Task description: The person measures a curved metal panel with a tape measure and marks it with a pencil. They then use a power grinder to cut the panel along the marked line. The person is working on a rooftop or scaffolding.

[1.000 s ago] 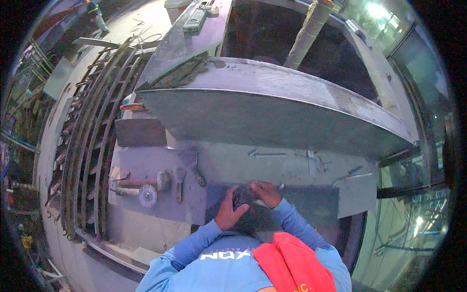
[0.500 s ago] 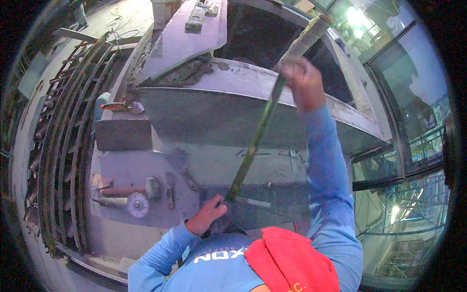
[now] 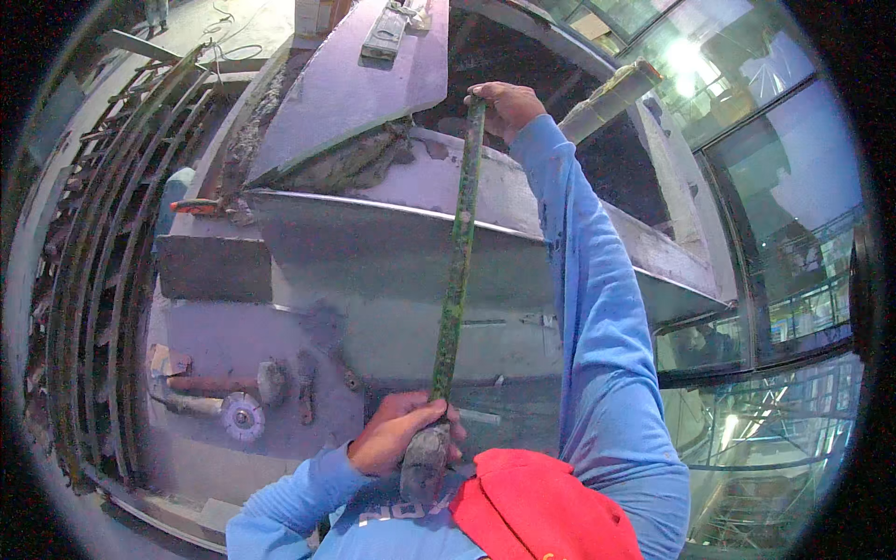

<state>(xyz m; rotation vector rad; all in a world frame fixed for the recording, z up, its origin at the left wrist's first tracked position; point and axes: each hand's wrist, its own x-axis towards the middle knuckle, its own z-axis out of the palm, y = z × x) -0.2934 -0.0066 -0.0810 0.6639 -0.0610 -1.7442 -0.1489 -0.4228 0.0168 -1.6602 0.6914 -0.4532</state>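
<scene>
A green tape measure blade [image 3: 457, 280] runs from my lower body up over the ledge of a long grey panel [image 3: 392, 257]. My left hand [image 3: 397, 434] is closed round the dark, worn tape case [image 3: 425, 457] at my front. My right hand [image 3: 504, 107], arm stretched out, pinches the blade's free end over the dark opening [image 3: 485, 47], beside an angled pale slab [image 3: 327, 103]. A hammer [image 3: 224, 383], an angle grinder with a white disc [image 3: 241, 415] and a small dark tool [image 3: 306, 392] lie on the work surface at left.
Metal rails [image 3: 93, 280] run along the left. A level-like bar [image 3: 383, 33] rests on the slab. An orange-handled tool [image 3: 191, 207] lies at left. A wrapped post [image 3: 611, 98] leans at upper right before glass panes [image 3: 784, 187]. A person's legs [image 3: 157, 11] show far top left.
My hands, earlier together at the case, have drawn the blade out. My right hand has since moved leftward and farther forward, bringing the blade more upright; my left hand is lower.
</scene>
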